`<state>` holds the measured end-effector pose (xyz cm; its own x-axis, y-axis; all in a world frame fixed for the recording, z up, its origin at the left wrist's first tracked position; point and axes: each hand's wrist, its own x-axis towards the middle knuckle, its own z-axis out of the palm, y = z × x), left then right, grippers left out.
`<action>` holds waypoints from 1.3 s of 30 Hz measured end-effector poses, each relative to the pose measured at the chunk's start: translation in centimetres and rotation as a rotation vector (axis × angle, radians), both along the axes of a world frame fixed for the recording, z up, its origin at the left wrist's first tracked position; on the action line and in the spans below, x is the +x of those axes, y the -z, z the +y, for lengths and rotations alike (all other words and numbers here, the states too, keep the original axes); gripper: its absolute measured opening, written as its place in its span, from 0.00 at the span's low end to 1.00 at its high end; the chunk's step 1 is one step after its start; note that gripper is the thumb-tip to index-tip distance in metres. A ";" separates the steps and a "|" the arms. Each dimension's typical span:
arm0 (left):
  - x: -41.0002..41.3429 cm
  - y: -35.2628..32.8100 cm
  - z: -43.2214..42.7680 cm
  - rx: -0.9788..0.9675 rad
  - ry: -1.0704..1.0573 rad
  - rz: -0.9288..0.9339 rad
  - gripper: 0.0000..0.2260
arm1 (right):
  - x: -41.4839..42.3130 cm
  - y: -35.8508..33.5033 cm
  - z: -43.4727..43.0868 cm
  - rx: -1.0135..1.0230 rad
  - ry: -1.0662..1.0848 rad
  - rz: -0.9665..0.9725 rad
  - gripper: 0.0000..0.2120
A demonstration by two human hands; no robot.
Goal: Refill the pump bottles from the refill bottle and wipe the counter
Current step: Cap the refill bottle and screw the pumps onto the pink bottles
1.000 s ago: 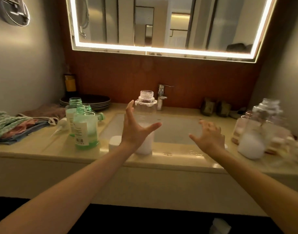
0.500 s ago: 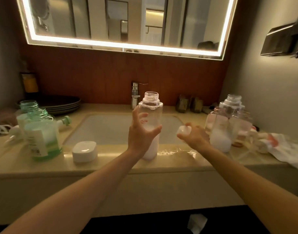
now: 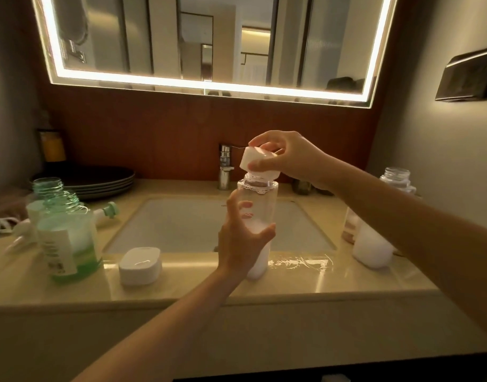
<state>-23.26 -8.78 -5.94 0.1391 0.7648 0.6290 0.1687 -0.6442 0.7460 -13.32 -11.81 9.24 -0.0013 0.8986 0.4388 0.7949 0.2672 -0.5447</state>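
Note:
A tall clear bottle [image 3: 260, 198] with white liquid in its lower part stands on the beige counter [image 3: 333, 279] at the sink's front rim. My left hand [image 3: 241, 244] grips its middle. My right hand [image 3: 288, 158] pinches a white cap [image 3: 250, 158], tilted, right over the bottle's open neck. Two open green-tinted bottles [image 3: 68, 235] with green liquid stand at the left. Open clear bottles [image 3: 374, 238] with white liquid stand at the right, partly hidden by my right forearm.
A white lidded soap box [image 3: 140, 264] sits left of the held bottle. The sink basin [image 3: 187, 224] and chrome tap [image 3: 225, 166] lie behind. Dark stacked plates [image 3: 99, 180] and a green-tipped pump head [image 3: 107, 210] are at the back left. Water glistens on the counter [image 3: 300, 261].
My right hand picked up the white cap from the counter and raised it to the bottle's neck. My left hand closed round the bottle. The view shifted right and closer.

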 end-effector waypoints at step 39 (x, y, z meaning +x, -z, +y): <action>0.0 0.5 0.1 0.032 -0.008 -0.009 0.37 | -1.5 -1.5 -0.5 -0.115 0.079 -0.462 0.23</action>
<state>-23.29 -8.67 -6.40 0.1273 0.7452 0.6545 0.1673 -0.6666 0.7264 -14.85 -12.32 10.75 -0.1022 0.9464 0.3064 0.9761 0.1548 -0.1525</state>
